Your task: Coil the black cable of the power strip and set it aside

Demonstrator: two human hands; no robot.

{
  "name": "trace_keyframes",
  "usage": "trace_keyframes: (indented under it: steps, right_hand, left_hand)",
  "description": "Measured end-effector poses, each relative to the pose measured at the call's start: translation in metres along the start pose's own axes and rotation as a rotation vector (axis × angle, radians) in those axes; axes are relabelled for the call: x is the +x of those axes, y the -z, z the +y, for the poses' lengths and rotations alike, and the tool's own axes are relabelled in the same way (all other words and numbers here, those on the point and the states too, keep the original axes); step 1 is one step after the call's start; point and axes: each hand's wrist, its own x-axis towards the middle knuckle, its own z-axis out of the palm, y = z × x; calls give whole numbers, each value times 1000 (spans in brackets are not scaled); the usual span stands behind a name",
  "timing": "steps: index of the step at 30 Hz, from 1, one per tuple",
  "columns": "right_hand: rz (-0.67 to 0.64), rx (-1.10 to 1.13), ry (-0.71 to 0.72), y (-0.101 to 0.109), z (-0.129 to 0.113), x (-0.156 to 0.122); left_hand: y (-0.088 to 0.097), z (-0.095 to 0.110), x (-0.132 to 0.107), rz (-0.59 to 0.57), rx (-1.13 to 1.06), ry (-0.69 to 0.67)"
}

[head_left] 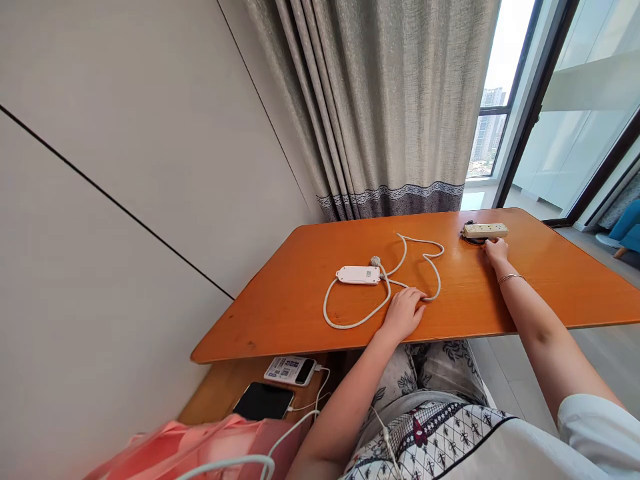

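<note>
On the orange-brown tabletop [310, 267] lies a white power strip [359, 275] with its label at the right end. Its white cable [350, 327] spreads in loose loops, and a round white plug [375, 261] rests just behind the strip. My left hand [404, 312] lies on the table near the front edge, fingers stretched out over part of the cable. Farther back on the right is a smaller beige power strip [485, 231] with a black cord [474, 241] bunched at its left. My right hand [497, 252] reaches to its near side, fingers closed at its edge; the fingertips are partly hidden.
Below the table's left side, a phone [264, 401] and a white power bank [290, 371] with cables lie on a wooden surface. A pink bag [200, 450] is in front of them. A wall stands left, a grey curtain [400, 100] behind, glass doors right.
</note>
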Motion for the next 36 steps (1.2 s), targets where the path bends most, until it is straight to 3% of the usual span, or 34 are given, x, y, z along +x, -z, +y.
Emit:
trace_keyframes:
  steps: [4, 7, 8, 10, 12, 15, 17, 21, 26, 29, 33, 36]
  right_hand:
    - [-58, 64, 43, -3, -11, -31]
    - [-143, 130, 187, -1, -30, -67]
    - [-188, 155, 274, 2, -38, -82]
    - [-367, 147, 640, 12, -57, -116]
    - [-524, 91, 913, 24, -74, -150]
    - [-691, -116, 1134, 38, -91, -191]
    - [-761, -236, 1191, 41, -96, -206]
    - [-800, -259, 1175, 32, -98, -206]
    - [-734, -118, 1087, 8, -115, -177]
    - [-662, -224, 1138, -11, -131, -164]
    - [-600, -498, 1249, -40, -145, -160]
    - [-579, -646, 1339, -55, -149, -159]
  left_hand:
    - [-3, -3, 0, 12, -60, -14]
    - [-2, -6, 1, 71, -107, -28]
    - [0, -7, 2, 105, -96, -32]
    - [7, -11, 5, 180, -26, -22]
    - [17, -15, 8, 247, 84, 34]
    - [33, -24, 9, 272, 258, 188]
    - [42, -29, 8, 213, 328, 300]
    - [49, -39, 8, 128, 205, 426]
    - [59, -48, 11, 428, -207, 374]
    - [75, -55, 12, 591, -325, 314]
    - [102, -72, 13, 783, -251, 296]
    - [122, -90, 14, 819, -73, 382]
